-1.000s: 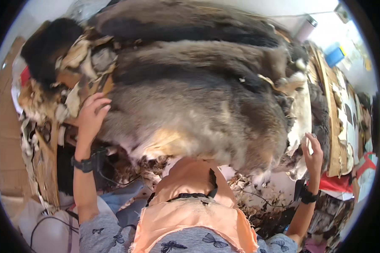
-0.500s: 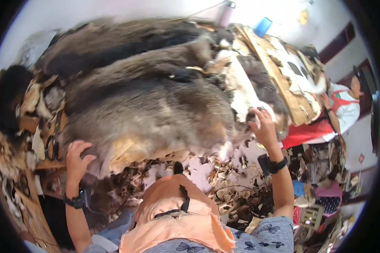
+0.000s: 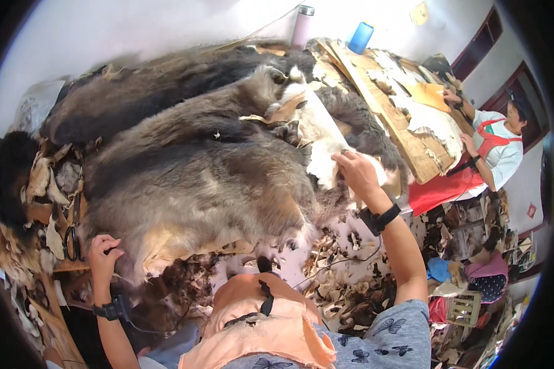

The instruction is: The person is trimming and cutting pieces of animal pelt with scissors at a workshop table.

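Observation:
A large grey-brown fur pelt (image 3: 209, 184) lies spread across the worktable, its pale lower edge hanging over the near side. At that pelt's left end, my left hand (image 3: 103, 261) is closed, thumb and fingers bent around a small dark bit I cannot make out. Over on the right, my right hand (image 3: 358, 175) pinches a long white fur piece (image 3: 327, 161), fingertips down on its surface. More dark pelts (image 3: 141, 101) lie side by side behind the large one. Scissors (image 3: 73, 245) with dark handles rest just beyond my left hand.
Pelt scraps (image 3: 54, 184) crowd the table's left end. A wooden board (image 3: 406, 138) lies at the right, where a co-worker (image 3: 498, 144) handles a yellow sheet (image 3: 429, 96). A pink flask (image 3: 302, 27) and blue cup (image 3: 361, 38) stand behind. Scraps (image 3: 345, 286) litter the floor.
My right hand has moved left along the white fur and closed on it. My left hand has come slightly nearer and its fingers have drawn together. The co-worker's yellow sheet has come into sight.

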### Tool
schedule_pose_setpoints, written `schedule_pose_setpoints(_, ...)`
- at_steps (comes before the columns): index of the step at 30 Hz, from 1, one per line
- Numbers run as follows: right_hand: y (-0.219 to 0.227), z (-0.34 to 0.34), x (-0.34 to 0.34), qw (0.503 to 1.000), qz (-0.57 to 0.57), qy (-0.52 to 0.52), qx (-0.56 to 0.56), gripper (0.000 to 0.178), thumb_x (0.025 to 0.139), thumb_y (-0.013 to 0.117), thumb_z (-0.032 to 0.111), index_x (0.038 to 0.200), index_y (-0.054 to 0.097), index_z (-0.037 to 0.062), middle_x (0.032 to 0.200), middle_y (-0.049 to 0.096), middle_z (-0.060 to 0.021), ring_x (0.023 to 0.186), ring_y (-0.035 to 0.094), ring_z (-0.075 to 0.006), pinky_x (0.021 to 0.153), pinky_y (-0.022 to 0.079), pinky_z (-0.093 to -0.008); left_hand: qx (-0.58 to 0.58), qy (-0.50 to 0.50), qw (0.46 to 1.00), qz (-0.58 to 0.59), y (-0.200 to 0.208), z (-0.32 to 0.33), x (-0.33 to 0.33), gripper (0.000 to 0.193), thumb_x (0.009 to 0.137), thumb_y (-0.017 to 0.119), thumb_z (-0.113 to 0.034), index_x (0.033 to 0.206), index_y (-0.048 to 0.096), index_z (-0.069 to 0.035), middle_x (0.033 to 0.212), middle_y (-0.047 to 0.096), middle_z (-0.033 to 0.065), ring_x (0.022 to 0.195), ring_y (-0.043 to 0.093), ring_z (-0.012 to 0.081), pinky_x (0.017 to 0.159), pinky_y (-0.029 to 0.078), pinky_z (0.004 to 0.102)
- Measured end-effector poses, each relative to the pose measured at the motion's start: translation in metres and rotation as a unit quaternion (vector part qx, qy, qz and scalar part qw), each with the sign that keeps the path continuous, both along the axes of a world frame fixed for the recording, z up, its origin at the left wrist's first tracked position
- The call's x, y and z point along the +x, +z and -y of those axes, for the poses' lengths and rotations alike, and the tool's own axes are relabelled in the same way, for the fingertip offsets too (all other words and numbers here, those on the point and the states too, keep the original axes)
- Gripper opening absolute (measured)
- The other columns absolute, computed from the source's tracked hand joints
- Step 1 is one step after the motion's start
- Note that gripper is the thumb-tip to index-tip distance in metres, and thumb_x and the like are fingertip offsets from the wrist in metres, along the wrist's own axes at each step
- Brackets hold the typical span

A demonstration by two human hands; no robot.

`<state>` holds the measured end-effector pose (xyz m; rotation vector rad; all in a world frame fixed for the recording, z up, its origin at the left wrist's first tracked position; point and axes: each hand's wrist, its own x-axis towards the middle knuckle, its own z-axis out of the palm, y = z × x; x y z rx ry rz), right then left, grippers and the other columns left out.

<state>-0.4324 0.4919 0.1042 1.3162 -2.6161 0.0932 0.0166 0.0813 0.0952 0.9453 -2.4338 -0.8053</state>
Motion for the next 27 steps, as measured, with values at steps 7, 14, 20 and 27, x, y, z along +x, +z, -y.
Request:
schedule_pose_setpoints(7,0.014,-0.044,-0.066,0.619,0.480,-0.227,-0.579,0.030,0.090,0.044,0.019,0.112,0.054,0.0009,0.098,0.061,-0.0093,0.077,0.061,-0.0208,0.070,0.052,-0.0285,0.007,0.014,1.000,-0.012,-0.003,-0.002,0.002,0.025,0.054,0.066,0.002,0.079,0.066,0.001,0.085,0.058,0.0072,0.084,0.054,0.0216,0.077,0.041,0.0286)
schedule_pose_setpoints(14,-0.003,-0.090,-0.087,0.511,0.525,-0.135,-0.667,0.035,0.094,0.040,0.023,0.117,0.048,-0.0023,0.109,0.057,-0.0125,0.095,0.057,-0.0223,0.082,0.049,-0.0323,0.022,0.033,0.999,0.014,0.005,-0.008,-0.003,0.024,0.056,0.063,0.006,0.079,0.064,0.003,0.085,0.058,0.0065,0.084,0.054,0.0197,0.077,0.040,0.0266)
schedule_pose_setpoints(20,0.010,-0.098,-0.063,0.483,0.601,-0.111,-0.627,0.037,0.094,0.039,0.025,0.118,0.048,-0.0014,0.109,0.056,-0.0120,0.096,0.057,-0.0219,0.083,0.048,-0.0322,0.046,0.059,0.997,0.016,0.002,-0.006,-0.003,0.023,0.056,0.062,0.007,0.079,0.064,0.004,0.086,0.057,0.0061,0.085,0.054,0.0181,0.078,0.040,0.0258)
schedule_pose_setpoints(27,0.000,-0.127,-0.057,0.460,0.702,-0.071,-0.540,0.042,0.094,0.039,0.033,0.121,0.047,0.0016,0.111,0.056,-0.0104,0.099,0.056,-0.0198,0.084,0.047,-0.0314,0.008,0.042,0.999,0.019,-0.002,-0.003,0.010,0.018,0.059,0.060,0.003,0.077,0.063,0.002,0.085,0.057,0.0075,0.084,0.056,0.0202,0.076,0.042,0.0262)
